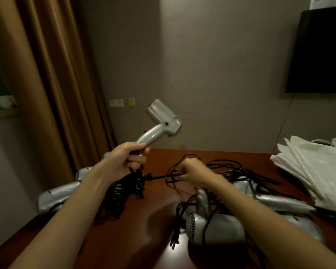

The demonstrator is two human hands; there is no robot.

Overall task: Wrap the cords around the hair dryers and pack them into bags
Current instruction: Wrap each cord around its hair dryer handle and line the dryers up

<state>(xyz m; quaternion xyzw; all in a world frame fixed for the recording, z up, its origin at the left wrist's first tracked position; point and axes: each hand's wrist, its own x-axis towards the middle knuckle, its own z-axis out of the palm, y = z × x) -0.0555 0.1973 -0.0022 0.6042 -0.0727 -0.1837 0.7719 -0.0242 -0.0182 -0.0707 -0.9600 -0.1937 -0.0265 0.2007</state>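
My left hand (124, 159) grips the handle of a silver hair dryer (159, 121), held up above the table with its barrel pointing up and to the left. Its black cord (120, 189) hangs in a tangle below that hand. My right hand (192, 171) pinches a stretch of black cord near its plug (149, 176), which points left between the two hands. Several more silver hair dryers lie on the table: one close to me (215, 230), others at the left (54, 197) and right (283, 202), with loose cords (231, 169) across them.
A stack of white plastic bags (314, 166) lies at the table's right side. The brown wooden table (124, 239) ends at a grey wall. A brown curtain (47, 74) hangs on the left, a dark screen (318, 51) on the right wall.
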